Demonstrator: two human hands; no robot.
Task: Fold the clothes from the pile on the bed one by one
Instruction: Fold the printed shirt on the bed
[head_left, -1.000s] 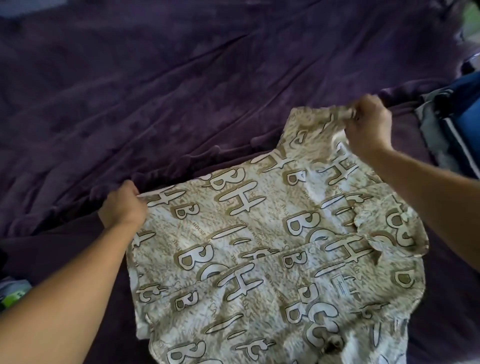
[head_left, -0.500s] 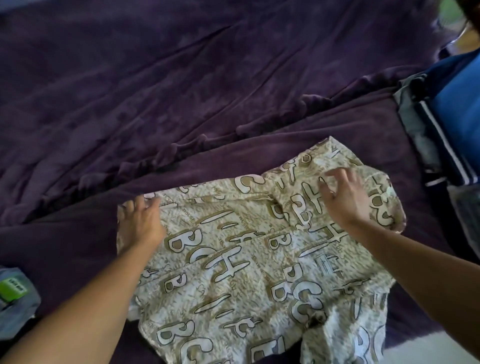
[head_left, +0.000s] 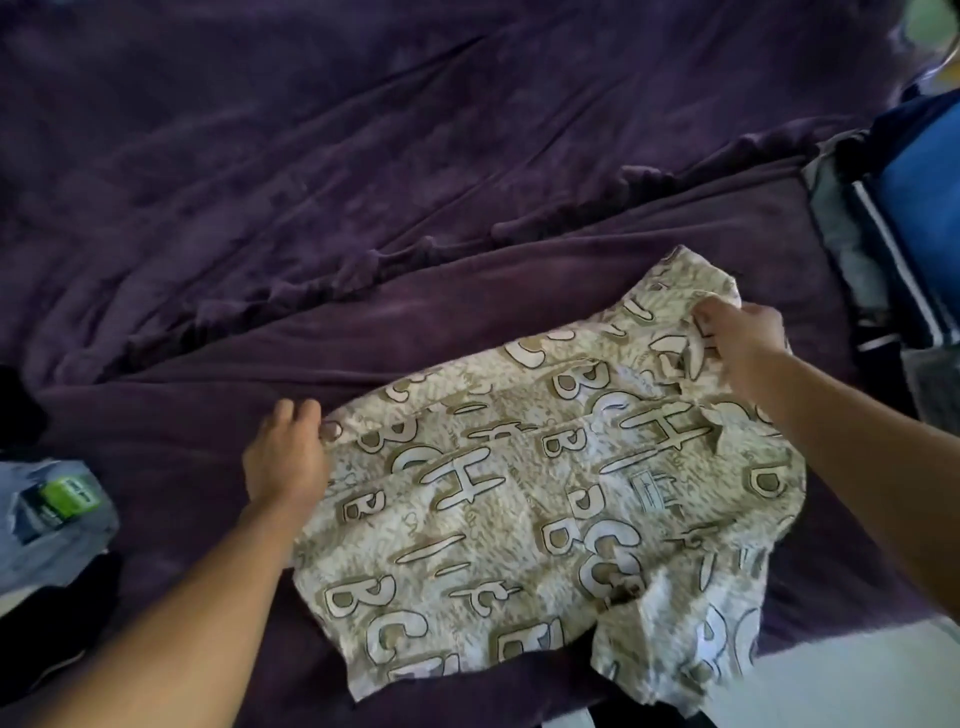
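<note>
Since the prior frame the right hand (head_left: 743, 338) has left its flat press: nearer, the left hand (head_left: 285, 457) sets its thumb on the left edge of the lettered shirt (head_left: 519, 493) spread lower centre on the purple blanket (head_left: 363, 156), grip undeterminable, while the right hand pinches the shirt's bunched far corner.

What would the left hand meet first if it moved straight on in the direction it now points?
The left hand would likely meet only the purple blanket, then its wrinkled ridge; depth is unclear.
</note>
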